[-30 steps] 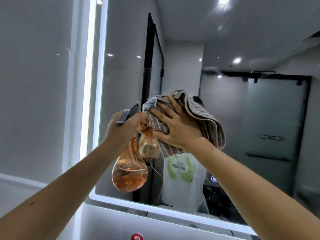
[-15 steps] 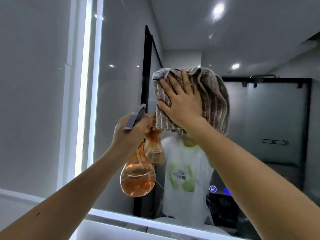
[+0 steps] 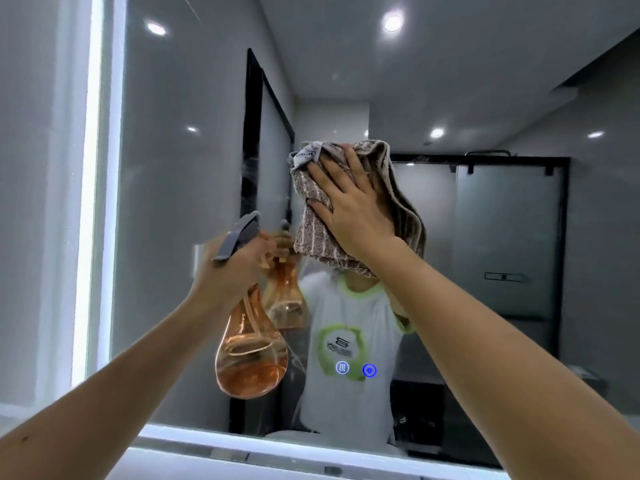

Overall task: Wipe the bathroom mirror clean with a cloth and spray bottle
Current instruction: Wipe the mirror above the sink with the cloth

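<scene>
From the head view, the right hand presses a striped cloth flat-fingered against the mirror while the left hand grips the amber spray bottle beside it; overlapping, firm strokes through the mist would likely avoid streaks.

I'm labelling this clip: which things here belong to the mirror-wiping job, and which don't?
In use:
- brown striped cloth under right hand
- orange translucent spray bottle in left hand
- lit-edged wall mirror

Not part of it:
- two blue glowing touch icons
</scene>
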{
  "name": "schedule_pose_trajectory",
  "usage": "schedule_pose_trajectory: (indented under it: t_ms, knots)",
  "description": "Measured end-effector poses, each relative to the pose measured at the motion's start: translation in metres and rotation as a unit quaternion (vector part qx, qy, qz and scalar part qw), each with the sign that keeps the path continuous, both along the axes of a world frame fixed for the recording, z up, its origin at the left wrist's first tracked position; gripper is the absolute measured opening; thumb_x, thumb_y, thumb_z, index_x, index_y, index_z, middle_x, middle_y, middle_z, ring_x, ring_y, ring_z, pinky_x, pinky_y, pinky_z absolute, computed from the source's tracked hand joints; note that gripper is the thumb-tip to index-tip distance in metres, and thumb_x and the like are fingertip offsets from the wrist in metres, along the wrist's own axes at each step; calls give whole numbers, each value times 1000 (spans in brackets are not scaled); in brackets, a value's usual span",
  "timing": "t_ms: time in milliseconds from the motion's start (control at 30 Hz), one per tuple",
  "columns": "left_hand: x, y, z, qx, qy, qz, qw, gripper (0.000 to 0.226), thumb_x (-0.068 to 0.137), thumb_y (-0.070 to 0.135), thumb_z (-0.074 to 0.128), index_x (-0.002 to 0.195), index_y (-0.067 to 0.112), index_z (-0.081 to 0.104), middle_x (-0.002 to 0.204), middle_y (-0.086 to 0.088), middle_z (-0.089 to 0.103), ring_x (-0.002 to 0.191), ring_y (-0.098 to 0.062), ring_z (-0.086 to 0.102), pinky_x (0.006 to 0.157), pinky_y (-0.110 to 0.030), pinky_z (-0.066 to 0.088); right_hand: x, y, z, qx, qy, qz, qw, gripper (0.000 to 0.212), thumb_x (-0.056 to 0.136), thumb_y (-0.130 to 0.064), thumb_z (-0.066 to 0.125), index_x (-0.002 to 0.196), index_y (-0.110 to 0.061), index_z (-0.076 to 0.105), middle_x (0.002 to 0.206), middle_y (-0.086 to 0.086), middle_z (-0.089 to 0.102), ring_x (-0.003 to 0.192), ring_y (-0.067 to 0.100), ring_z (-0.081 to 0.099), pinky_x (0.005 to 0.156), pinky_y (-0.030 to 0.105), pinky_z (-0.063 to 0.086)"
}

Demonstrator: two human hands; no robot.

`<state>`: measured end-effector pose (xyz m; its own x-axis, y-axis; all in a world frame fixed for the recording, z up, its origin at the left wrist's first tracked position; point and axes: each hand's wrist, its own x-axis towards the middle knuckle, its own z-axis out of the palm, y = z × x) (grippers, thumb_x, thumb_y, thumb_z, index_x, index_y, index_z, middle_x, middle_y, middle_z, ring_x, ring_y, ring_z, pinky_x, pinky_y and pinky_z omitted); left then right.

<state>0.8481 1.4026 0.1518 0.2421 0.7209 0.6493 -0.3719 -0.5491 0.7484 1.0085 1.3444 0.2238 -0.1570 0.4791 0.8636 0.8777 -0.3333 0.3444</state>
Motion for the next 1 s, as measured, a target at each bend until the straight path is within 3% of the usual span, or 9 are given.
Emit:
schedule_pose_trajectory:
  t_ms: [100,233,333,433,533,633,733,867,1000]
  knots:
    - [8,-16,8,15,-2,-4,1000,8,85,8,55,79,7,61,80,-10,59,75,-22,51,59,-29,35,18,-25,-2,1,20,-12,1000,55,99,-40,29,147,-24,7,156,-4,3,141,20,-16,100,19,-29]
    - [25,-36,14,48,-1,-14,999,12,86,5,52,88,-6,58,86,-9,57,77,-22,48,57,-27,34,48,-61,-8,7,33,-61,998,56,98,-43,26,147,-27,5,156,-7,2,141,18,-16,105,25,-24]
    - [39,-51,19,46,-6,-12,999,9,85,7,53,81,6,60,81,-10,56,75,-21,48,53,-26,32,70,-84,-14,13,49,-79,996,62,89,-56,8,146,-31,3,156,-10,2,138,11,-20,111,35,-10]
    - [54,-63,20,53,9,-14,998,9,85,8,52,80,12,60,79,-9,56,73,-19,49,55,-25,35,87,-102,-19,15,60,-85,994,70,79,-58,-5,145,-33,-1,155,-12,1,132,5,-26,111,36,-9]
    - [65,-77,25,65,8,-35,997,11,81,12,54,71,14,58,71,-1,61,72,-17,56,64,-30,43,96,-115,-21,18,76,-92,993,65,77,-59,-8,138,-36,-11,154,-15,-2,130,3,-29,112,36,-8]
    - [74,-95,34,84,-4,-52,995,13,84,8,54,73,10,61,67,0,61,66,-13,56,62,-28,44,98,-118,-20,9,74,-92,993,59,81,-60,-5,134,-37,-17,153,-16,-6,128,2,-32,111,36,-10]
    - [76,-103,42,95,-21,-70,993,22,85,4,54,68,17,60,56,8,61,56,-3,58,56,-17,48,98,-119,-19,2,72,-98,993,62,84,-59,0,140,-36,-12,154,-15,-7,128,3,-33,112,37,-10]
    - [70,-94,46,31,-68,-129,989,30,88,-2,48,65,14,56,48,8,60,46,-2,59,52,-15,51,98,-115,-19,18,76,-94,992,65,86,-60,2,145,-35,2,155,-13,1,132,5,-29,113,41,-4]
    - [63,-76,50,42,-46,-84,995,23,88,4,52,69,15,59,54,9,62,53,-1,59,60,-18,52,95,-106,-18,15,76,-110,991,71,76,-60,-8,143,-37,-6,155,-12,-2,129,6,-33,113,43,-4]
